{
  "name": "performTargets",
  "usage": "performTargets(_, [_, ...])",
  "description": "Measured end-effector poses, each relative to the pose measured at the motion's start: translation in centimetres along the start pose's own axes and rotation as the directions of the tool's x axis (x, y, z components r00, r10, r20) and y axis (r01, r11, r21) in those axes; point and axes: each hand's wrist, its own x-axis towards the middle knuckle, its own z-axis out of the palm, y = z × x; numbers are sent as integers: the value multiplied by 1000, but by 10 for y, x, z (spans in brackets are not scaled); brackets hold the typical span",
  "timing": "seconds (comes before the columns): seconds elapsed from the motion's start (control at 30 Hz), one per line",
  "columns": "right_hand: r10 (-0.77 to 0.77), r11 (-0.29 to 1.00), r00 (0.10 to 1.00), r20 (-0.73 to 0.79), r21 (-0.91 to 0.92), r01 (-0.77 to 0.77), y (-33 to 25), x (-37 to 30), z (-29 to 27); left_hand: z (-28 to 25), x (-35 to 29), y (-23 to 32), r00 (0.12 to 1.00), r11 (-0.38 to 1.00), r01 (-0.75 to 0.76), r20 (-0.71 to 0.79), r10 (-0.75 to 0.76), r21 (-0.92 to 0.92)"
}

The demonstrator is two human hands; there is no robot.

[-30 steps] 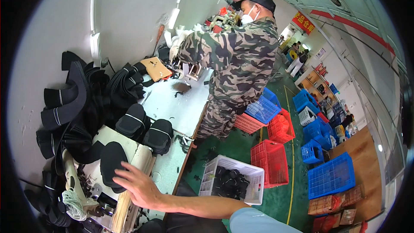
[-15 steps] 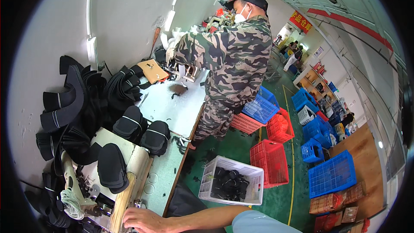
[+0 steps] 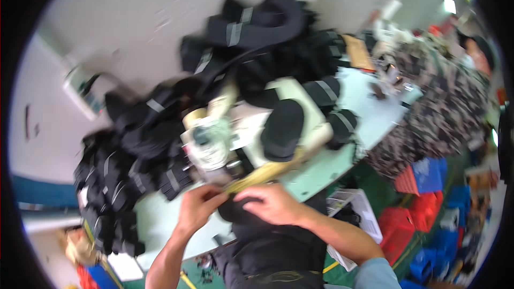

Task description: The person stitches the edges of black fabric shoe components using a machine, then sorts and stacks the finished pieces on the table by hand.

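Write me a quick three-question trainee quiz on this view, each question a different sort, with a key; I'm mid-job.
1. Multiple choice: where does the rounded pile of black, cloth-like pieces lie?
A: in a white plastic crate
B: on the pale, flat machine bed
C: on the green floor
2. True or false: the bare left hand and bare right hand are close together.
3. Short answer: what pattern covers the co-worker's clothing at the right?

Key: 1. B; 2. true; 3. camouflage.

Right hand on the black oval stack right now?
No, the right hand is at a black piece nearer the person's body, clear of the black oval stack.
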Motion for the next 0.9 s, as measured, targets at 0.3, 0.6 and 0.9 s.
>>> performTargets(0.3, [173, 966, 979, -108, -176, -190, -2, 17, 6, 0, 14, 12, 984, 972, -35, -165, 75, 233])
performTargets(0.6, [-30, 855, 972, -231, -510, -95, -19, 30, -7, 17, 25, 8, 931, 943, -138, -286, 228, 304])
performTargets(0.9, [104, 991, 992, -76, 90, -97, -17, -8, -3, 5, -5, -8, 999, 966, -18, 30, 27, -259])
